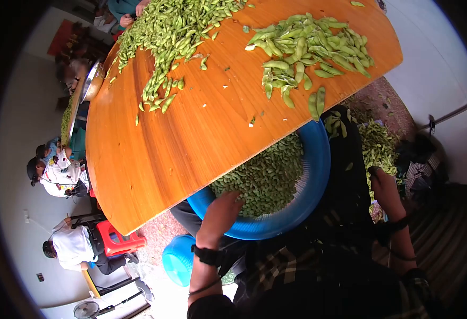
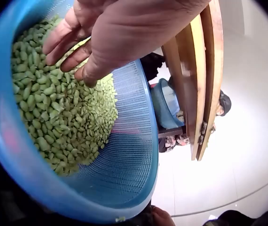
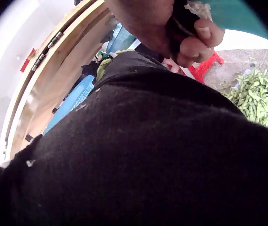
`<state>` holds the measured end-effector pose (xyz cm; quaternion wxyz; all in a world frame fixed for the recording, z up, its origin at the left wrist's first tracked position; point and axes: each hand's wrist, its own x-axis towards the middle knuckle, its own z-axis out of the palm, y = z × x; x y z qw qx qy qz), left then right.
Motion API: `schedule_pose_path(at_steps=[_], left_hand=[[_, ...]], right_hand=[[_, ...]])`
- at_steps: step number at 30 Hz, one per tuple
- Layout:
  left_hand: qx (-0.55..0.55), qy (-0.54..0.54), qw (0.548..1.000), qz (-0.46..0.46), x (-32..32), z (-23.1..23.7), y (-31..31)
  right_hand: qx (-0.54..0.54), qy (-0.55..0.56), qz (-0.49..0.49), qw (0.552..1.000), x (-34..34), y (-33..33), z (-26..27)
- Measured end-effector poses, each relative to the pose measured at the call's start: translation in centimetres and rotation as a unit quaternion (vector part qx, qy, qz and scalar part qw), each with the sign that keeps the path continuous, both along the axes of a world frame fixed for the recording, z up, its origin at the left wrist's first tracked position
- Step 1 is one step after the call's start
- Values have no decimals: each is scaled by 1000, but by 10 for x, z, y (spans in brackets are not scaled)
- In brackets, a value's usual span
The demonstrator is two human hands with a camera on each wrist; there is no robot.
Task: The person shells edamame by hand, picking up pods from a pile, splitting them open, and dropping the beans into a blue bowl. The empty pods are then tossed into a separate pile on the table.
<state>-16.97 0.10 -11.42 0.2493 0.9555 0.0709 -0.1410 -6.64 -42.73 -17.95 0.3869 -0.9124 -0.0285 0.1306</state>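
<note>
Shelled green soybeans [image 1: 270,175] fill the bottom of a blue mesh basket [image 1: 318,175] on the person's lap, partly under the table edge. The left hand [image 1: 221,215] reaches over the basket's near rim, and its fingers [image 2: 61,40] are loosely extended just over the beans. To the right of the lap, the right hand [image 1: 387,194] is beside the dark trouser leg [image 3: 138,136]. Its fingers curl around a small dark object [image 3: 183,19], with something whitish and crumpled by the fingertips; I cannot tell what the object is.
An orange wooden table [image 1: 191,138] spans the front, bearing a large heap of soybean pods [image 1: 175,32] and a smaller pod pile [image 1: 308,45]. More pods [image 1: 379,143] lie on the floor at right. A turquoise basin [image 1: 177,260] and red stool [image 1: 119,239] stand left.
</note>
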Motion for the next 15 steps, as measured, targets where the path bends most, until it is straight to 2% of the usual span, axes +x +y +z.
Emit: schedule_pose_path(at_steps=[3, 9, 12, 15], left_hand=[[-15, 29, 999, 25, -30, 0, 6], [-86, -25, 993, 75, -53, 36, 6], [-340, 20, 928, 148, -52, 80, 0], [-322, -12, 934, 155, -48, 124, 10]], right_hand=[[5, -35, 21, 999, -1, 1, -9], [3, 45, 4, 999, 3, 13, 12], [41, 65, -26, 997, 6, 19, 26], [23, 57, -25, 998, 7, 12, 25]])
